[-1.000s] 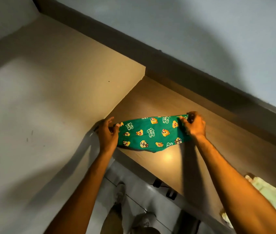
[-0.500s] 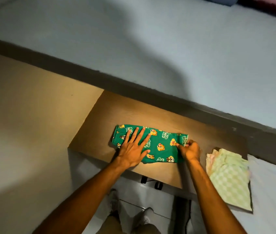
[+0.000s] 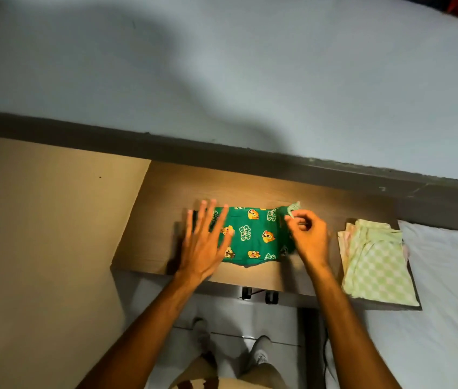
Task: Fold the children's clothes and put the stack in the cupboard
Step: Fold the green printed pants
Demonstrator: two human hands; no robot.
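A green children's garment (image 3: pixel 253 237) with orange cartoon prints lies folded on the wooden desk (image 3: pixel 160 220). My left hand (image 3: pixel 204 240) lies flat with fingers spread over its left end. My right hand (image 3: pixel 307 237) pinches the garment's right edge, lifting a corner that shows the pale inside. To the right on the desk sits a stack of folded clothes (image 3: pixel 376 265), the top one pale green and checked.
A beige wall panel (image 3: pixel 42 234) borders the desk on the left. A grey-blue wall rises behind it. A white bed sheet (image 3: pixel 452 304) lies to the right. My feet and the tiled floor (image 3: pixel 222 332) show below the desk's front edge.
The garment went from held up by both ends to lying on the desk. My left hand slid left across it, and my right hand lifted the right corner.
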